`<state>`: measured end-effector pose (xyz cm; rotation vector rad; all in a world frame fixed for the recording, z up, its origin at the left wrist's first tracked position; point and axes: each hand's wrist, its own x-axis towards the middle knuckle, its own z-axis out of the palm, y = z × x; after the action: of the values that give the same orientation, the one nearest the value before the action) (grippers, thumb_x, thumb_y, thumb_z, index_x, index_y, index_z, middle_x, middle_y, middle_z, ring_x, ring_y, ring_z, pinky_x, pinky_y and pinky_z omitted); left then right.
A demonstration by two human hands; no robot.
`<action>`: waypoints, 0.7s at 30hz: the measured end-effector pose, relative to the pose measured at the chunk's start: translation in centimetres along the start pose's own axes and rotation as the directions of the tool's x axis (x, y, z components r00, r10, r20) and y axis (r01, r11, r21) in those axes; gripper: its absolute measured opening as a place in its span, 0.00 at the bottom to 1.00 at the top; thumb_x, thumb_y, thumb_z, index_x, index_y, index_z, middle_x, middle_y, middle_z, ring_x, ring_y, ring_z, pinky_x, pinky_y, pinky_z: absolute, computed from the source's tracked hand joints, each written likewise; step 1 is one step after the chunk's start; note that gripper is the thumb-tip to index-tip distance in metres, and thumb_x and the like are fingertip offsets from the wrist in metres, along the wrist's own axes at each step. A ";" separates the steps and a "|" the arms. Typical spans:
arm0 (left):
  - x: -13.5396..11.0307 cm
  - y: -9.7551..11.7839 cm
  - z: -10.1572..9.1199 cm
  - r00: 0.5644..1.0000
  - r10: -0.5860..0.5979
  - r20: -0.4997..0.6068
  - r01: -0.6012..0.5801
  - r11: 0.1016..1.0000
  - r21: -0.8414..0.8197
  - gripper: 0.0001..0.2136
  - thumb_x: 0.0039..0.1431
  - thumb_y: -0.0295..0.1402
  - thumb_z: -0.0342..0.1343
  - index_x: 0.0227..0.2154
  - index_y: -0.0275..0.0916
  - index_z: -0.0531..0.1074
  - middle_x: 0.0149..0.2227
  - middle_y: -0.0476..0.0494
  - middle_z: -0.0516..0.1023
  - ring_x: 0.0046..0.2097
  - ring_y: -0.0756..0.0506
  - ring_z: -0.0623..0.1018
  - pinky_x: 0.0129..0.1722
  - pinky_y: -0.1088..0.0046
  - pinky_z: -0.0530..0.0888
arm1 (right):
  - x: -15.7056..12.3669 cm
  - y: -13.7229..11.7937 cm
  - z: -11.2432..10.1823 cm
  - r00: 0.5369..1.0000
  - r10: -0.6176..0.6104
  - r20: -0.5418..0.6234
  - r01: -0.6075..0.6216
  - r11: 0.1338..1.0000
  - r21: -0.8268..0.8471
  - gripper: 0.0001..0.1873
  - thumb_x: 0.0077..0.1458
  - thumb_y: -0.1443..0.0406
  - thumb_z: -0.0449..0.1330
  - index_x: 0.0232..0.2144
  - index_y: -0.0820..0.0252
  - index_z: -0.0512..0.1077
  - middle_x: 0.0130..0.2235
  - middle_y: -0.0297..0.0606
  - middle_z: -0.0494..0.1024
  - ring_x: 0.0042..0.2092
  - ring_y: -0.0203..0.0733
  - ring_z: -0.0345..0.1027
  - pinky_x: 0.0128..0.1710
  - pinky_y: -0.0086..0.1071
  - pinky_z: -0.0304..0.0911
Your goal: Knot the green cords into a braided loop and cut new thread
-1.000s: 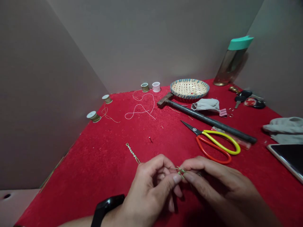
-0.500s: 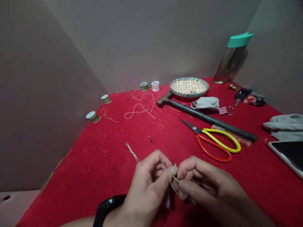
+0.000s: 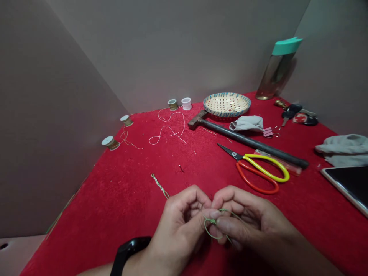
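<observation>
Green cord (image 3: 212,221) with a small knot and a loose loop sits between my fingertips. My left hand (image 3: 188,222), with a black band on the wrist, is closed and pinches the cord between thumb and forefinger. Thumb to thumb with it, my right hand (image 3: 247,218) is closed on the same cord, whose strands hang below and run back over its fingers. Beyond my left hand lies a braided cord piece (image 3: 158,184) with a looped end; its near end disappears behind the hand. A small nail (image 3: 180,168) stands in the red cloth ahead of my hands.
Scissors (image 3: 258,168) lie ahead of my right hand, with a hammer (image 3: 250,142) behind them. Further back are a woven basket (image 3: 227,104), thread spools (image 3: 186,104) and a tilted bottle (image 3: 273,73). Keys (image 3: 293,111), grey cloth (image 3: 342,147) and a phone (image 3: 349,184) are on the right.
My right fingers have moved in against the left thumb, and the cord's upper strand now lies over toward the right hand. The view has shifted slightly.
</observation>
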<state>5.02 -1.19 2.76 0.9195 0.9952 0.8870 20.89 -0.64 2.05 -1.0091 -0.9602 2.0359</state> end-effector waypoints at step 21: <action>-0.4 1.6 -1.3 0.988 -0.125 0.092 0.121 0.991 0.048 0.09 0.59 0.36 0.63 0.30 0.35 0.72 0.25 0.50 0.72 0.26 0.54 0.64 0.24 0.78 0.56 | -0.7 -0.7 -0.8 0.949 -0.284 -0.134 0.184 0.849 -0.496 0.08 0.61 0.61 0.57 0.30 0.54 0.73 0.26 0.28 0.74 0.23 0.30 0.59 0.24 0.25 0.54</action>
<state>3.38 -0.69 3.96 0.9177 0.9813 0.7147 22.08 -0.62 2.52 -1.2535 -1.4387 1.4842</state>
